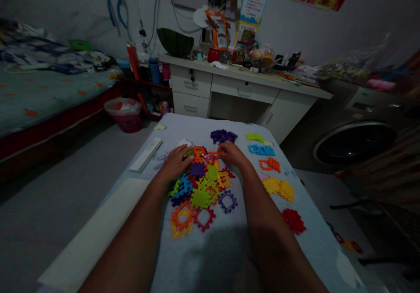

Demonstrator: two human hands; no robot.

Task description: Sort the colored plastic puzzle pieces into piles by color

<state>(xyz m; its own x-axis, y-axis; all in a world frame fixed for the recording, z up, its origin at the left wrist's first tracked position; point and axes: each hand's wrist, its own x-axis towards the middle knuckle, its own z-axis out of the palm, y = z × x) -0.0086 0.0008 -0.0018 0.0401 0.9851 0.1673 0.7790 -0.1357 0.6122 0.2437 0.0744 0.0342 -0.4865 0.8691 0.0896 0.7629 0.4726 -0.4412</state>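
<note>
A heap of interlocking plastic tiles [201, 198] in many colours, some solid and some open frames, lies on the cloth-covered table between my arms. My left hand [175, 164] rests at the heap's upper left edge. Its fingers are stretched out and its thumb is apart from them, beside a small green tile [188, 153]. At the heap's upper right, my right hand [229, 152] is closed, fingertips pinched on an orange tile [214, 155]. Just beyond that hand is a group of purple tiles [223, 136]. An open purple frame [227, 201] lies at the heap's right edge.
Down the table's right side are separate groups of green [254, 137], blue [261, 149], orange [270, 165], yellow [278, 188] and red tiles [293, 221]. A long white box [146, 155] lies at left. Beyond stand a white desk [191, 82] and washing machine [354, 129].
</note>
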